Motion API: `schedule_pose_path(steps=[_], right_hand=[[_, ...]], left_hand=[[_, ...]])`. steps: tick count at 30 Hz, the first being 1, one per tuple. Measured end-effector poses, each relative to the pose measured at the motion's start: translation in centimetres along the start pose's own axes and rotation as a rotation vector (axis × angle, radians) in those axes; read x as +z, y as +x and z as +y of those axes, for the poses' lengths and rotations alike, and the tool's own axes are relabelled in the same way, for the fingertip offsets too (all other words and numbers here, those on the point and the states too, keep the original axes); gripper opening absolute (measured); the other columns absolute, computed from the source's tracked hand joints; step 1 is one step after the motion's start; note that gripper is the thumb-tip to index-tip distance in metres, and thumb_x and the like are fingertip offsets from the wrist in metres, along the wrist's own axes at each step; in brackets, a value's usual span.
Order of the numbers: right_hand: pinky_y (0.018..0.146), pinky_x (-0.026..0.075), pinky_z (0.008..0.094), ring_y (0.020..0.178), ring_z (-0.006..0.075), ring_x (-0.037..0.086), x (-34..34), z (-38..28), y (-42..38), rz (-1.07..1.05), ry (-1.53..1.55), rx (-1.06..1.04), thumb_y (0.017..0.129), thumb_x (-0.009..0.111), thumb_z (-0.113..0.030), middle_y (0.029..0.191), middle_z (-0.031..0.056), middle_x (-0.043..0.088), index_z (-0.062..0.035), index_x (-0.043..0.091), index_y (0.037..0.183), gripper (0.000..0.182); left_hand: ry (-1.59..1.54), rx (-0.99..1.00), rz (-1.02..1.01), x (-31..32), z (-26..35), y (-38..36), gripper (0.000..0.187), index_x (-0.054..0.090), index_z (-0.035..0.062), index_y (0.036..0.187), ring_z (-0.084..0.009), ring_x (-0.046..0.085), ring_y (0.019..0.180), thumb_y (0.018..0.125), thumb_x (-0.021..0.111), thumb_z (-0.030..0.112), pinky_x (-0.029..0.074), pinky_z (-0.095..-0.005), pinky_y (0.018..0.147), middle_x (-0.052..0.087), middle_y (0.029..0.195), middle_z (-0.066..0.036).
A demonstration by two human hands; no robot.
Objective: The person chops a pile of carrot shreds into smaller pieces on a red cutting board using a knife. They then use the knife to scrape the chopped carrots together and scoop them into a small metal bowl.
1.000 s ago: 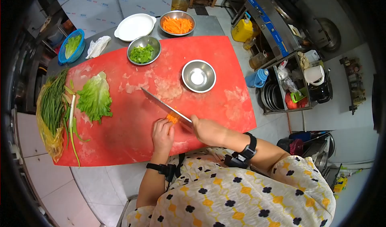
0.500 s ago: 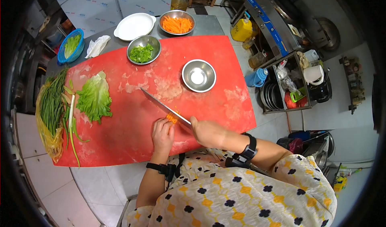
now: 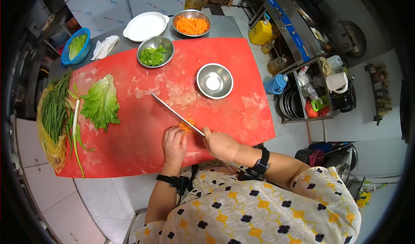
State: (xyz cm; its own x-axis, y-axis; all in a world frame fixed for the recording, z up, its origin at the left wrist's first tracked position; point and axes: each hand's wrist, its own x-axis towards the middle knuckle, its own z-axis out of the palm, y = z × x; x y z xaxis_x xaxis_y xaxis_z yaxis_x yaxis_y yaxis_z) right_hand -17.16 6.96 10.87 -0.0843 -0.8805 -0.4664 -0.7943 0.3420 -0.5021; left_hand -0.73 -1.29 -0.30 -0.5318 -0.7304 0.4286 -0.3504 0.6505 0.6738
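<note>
My right hand [image 3: 221,146] is closed around the handle of a kitchen knife [image 3: 176,113], whose blade points up and left over the red cutting board [image 3: 142,151]. Beside the blade, my left hand [image 3: 174,143] has its fingers curled down on a small pile of orange carrot bits [image 3: 187,124]. The carrot under the fingertips is mostly hidden. Chopped bits lie on both sides of the blade. Farther up the board is a small steel bowl [image 3: 215,81] with nothing visible in it.
A bowl of chopped greens [image 3: 152,56], a bowl of carrot strips [image 3: 192,26] and a white dish [image 3: 146,27] stand at the back. To the left lie a lettuce leaf [image 3: 101,103], a spring onion [image 3: 76,131] and bagged green stalks [image 3: 56,110]. A blue basket [image 3: 77,46] sits at far left.
The knife has shifted slightly, and a few more carrot bits show beside the blade. My left hand stays in almost the same place on the carrot.
</note>
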Motion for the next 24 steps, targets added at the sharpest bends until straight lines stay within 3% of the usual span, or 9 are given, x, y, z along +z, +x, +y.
schedule_pose_path(steps=[5,10,20,24], right_hand=[[0.063,0.048,0.0527,0.071,0.0479,0.062,-2.5,0.1,0.8,0.017,0.017,-0.085,0.096,0.047,-0.015,0.074,0.0302,0.061,0.0063,0.043,0.101,0.022],[0.067,0.051,0.0522,0.079,0.047,0.065,-5.1,-1.7,-0.5,-0.151,-0.059,-0.037,0.09,0.044,-0.006,0.084,0.0324,0.065,0.0091,0.044,0.104,0.02],[0.065,0.052,0.0527,0.077,0.046,0.066,-0.3,-0.6,-0.3,-0.049,-0.072,0.023,0.088,0.045,-0.004,0.082,0.0291,0.066,0.0067,0.044,0.102,0.018],[0.06,0.049,0.0539,0.069,0.0473,0.063,-2.1,-0.9,-0.6,-0.003,0.013,-0.072,0.093,0.047,-0.01,0.073,0.03,0.062,0.0058,0.041,0.099,0.018]], left_hand=[[-0.024,-0.032,0.031,-0.4,0.7,0.3,0.023,0.063,0.0035,0.096,-0.0345,0.059,0.1,0.076,0.073,0.003,0.05,-0.0435,0.088,0.061,0.107,-0.013],[0.013,-0.001,0.042,-0.9,0.7,0.5,0.021,0.062,0.0023,0.095,-0.0343,0.059,0.098,0.076,0.072,0.002,0.05,-0.0435,0.085,0.06,0.105,-0.013],[0.021,0.038,0.0,-0.2,-0.2,0.2,0.017,0.062,0.0024,0.09,-0.0345,0.059,0.095,0.076,0.07,-0.001,0.051,-0.0435,0.085,0.061,0.099,-0.013],[0.017,0.038,-0.003,-0.2,-0.3,0.3,0.017,0.062,0.0025,0.09,-0.0344,0.06,0.096,0.075,0.071,-0.001,0.051,-0.0432,0.085,0.061,0.099,-0.013]])
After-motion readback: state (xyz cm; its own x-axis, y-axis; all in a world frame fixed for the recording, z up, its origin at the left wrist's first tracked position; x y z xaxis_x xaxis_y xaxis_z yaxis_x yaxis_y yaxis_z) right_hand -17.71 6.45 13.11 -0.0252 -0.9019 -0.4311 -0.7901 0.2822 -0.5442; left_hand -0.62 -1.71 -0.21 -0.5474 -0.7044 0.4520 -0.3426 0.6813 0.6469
